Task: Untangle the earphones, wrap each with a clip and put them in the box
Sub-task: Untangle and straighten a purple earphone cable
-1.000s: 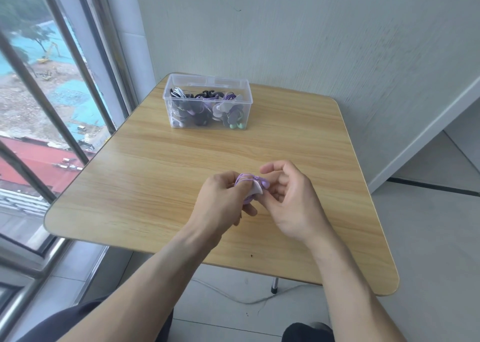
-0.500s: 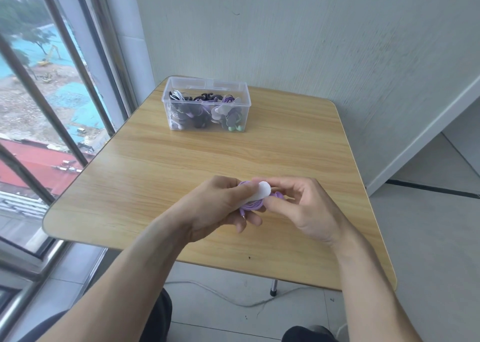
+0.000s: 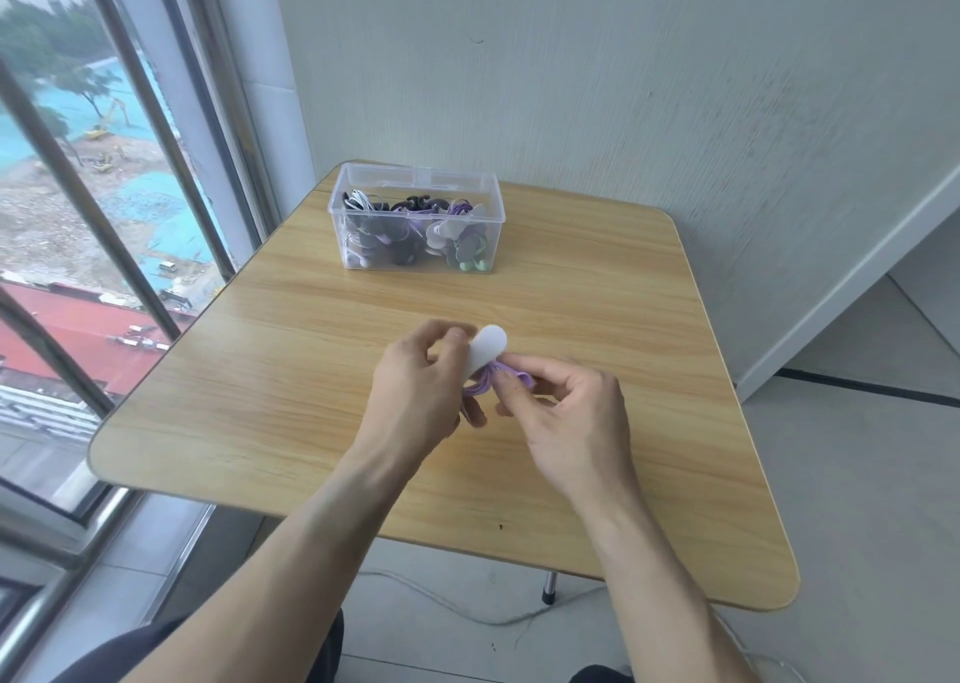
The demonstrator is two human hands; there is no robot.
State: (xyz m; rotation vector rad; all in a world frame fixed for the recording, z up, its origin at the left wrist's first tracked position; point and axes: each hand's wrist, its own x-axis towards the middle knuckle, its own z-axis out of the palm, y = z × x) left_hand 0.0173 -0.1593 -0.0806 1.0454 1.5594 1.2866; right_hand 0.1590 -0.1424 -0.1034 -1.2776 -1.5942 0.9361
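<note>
- Your left hand pinches the white clip between curled fingers, and your right hand pinches the coiled purple earphones just beside it, at the centre of the frame above the table.
- The clip's rounded end points toward the upper right; its long axis runs diagonally, and the cable bundle lies crosswise beneath it.
- The clip seems only partly closed round the coil, though your fingers hide the join.
- The clear box, at upper centre, well apart from your hands, already holds several clipped sets.
- Left to do: finish this wrap and box it.
</note>
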